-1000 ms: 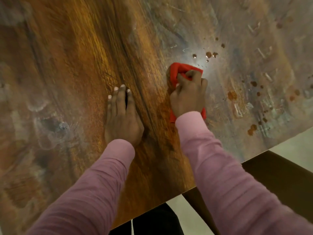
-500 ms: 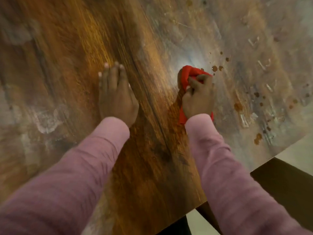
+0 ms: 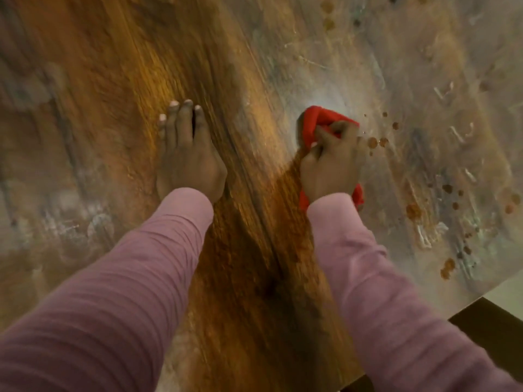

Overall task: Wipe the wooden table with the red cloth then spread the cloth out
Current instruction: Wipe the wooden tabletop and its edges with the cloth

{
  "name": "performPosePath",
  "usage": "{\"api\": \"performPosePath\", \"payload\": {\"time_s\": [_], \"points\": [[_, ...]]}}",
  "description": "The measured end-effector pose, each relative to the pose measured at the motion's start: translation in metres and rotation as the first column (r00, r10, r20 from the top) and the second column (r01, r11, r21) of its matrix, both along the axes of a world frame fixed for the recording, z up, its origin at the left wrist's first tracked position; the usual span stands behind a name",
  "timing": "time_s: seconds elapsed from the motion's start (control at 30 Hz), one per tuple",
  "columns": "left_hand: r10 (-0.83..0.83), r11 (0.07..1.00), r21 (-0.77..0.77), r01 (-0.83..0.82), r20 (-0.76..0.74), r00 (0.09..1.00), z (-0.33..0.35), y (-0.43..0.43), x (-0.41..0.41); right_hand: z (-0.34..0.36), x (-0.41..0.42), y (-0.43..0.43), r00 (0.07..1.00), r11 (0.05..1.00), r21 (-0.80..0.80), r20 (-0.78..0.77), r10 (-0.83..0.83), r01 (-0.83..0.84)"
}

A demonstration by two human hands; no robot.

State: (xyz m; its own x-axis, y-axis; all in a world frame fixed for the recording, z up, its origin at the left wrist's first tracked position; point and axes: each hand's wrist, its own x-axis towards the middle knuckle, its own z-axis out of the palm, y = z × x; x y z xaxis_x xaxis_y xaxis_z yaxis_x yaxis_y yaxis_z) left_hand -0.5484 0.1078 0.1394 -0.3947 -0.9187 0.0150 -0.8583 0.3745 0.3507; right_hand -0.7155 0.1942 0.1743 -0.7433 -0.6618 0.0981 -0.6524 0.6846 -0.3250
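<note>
The wooden table [image 3: 254, 66] fills the view, brown grain on the left, grey and smeared on the right. A bunched red cloth [image 3: 314, 123] lies on it right of centre. My right hand [image 3: 331, 165] grips the cloth with curled fingers and presses it on the wood; red shows beyond the fingers and under the wrist. My left hand [image 3: 186, 157] rests flat on the table to the left, fingers straight and together, about a hand's width from the cloth.
Brown droplets [image 3: 377, 142] dot the surface just right of the cloth, with more spots [image 3: 413, 210] and pale scratches further right. The table's near edge [image 3: 441, 309] runs diagonally at lower right, with a dark piece of furniture [image 3: 492, 321] below it.
Both hands reach further from the table's near edge than a second ago. The cloth under my right hand now sits left of the droplet cluster rather than below it.
</note>
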Motion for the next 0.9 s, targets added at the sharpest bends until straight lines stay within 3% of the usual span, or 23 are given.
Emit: {"api": "performPosePath", "payload": {"time_s": [0.07, 0.17, 0.23, 0.37, 0.47, 0.57, 0.63, 0.7, 0.77, 0.9], "points": [[0.008, 1.000, -0.005, -0.008, -0.003, 1.000, 0.000, 0.001, -0.001, -0.001, 0.032, -0.003, 0.989, 0.989, -0.049, 0.029, 0.142, -0.140], [0.020, 1.000, -0.008, -0.020, 0.000, 1.000, 0.000, 0.000, -0.001, -0.004, 0.070, 0.010, 0.896, 0.896, -0.086, 0.060, 0.440, -0.435], [0.016, 1.000, -0.002, -0.016, 0.001, 1.000, 0.001, -0.001, -0.001, -0.004, 0.055, 0.011, 0.861, 0.861, -0.069, 0.039, 0.508, -0.505], [0.006, 1.000, 0.009, -0.006, 0.000, 1.000, 0.000, -0.002, 0.000, -0.002, -0.007, -0.021, 0.980, 0.980, 0.017, 0.023, 0.197, -0.197], [0.015, 1.000, 0.010, -0.015, -0.013, 1.000, 0.001, -0.001, 0.000, -0.001, -0.009, -0.046, 0.999, 1.000, -0.016, 0.036, 0.019, -0.019], [0.026, 0.999, 0.019, -0.026, -0.010, 1.000, 0.004, 0.000, -0.002, -0.003, 0.036, -0.046, 0.976, 0.976, -0.075, 0.067, 0.208, -0.203], [0.030, 0.999, 0.044, -0.029, -0.025, 0.999, 0.005, -0.002, -0.003, -0.005, 0.066, -0.039, 0.903, 0.904, -0.091, 0.067, 0.424, -0.417], [0.019, 0.999, 0.046, -0.018, -0.023, 1.000, 0.005, -0.001, -0.003, -0.006, 0.063, -0.039, 0.845, 0.845, -0.075, 0.040, 0.533, -0.529], [0.001, 1.000, 0.023, -0.001, -0.005, 1.000, 0.003, -0.001, -0.001, -0.008, 0.036, -0.046, 0.880, 0.880, -0.020, 0.004, 0.475, -0.475], [0.000, 1.000, 0.010, 0.000, -0.007, 1.000, 0.001, 0.000, -0.001, -0.005, -0.024, -0.074, 0.994, 0.995, -0.012, 0.048, 0.095, -0.094]]}}
